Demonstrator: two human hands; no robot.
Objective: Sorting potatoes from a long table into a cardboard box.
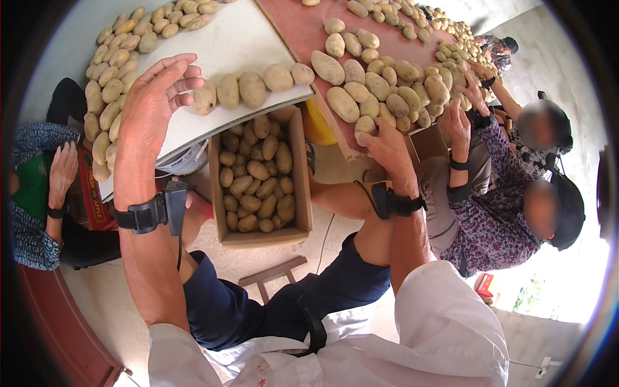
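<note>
My left hand (158,93) hovers over the white board (193,64), its fingers loosely bent and apart. Nothing shows in its grasp. Beside its fingertips is the end potato (205,98) of a short row along the board's near edge. At the near edge of the red tabletop (300,19), my right hand (392,149) pinches a small potato (365,125) between thumb and fingers. A spread-out heap of potatoes (406,84) lies just beyond that hand. Below the board, between my legs, stands an open cardboard box (261,240) with many potatoes inside.
More potatoes (111,90) line the board's left and far edges. A yellow bucket (318,122) stands under the tabletop beside the box. Co-workers sit on both sides; on the right, another person's hands (459,126) reach into the heap. A wooden stool (274,276) is under me.
</note>
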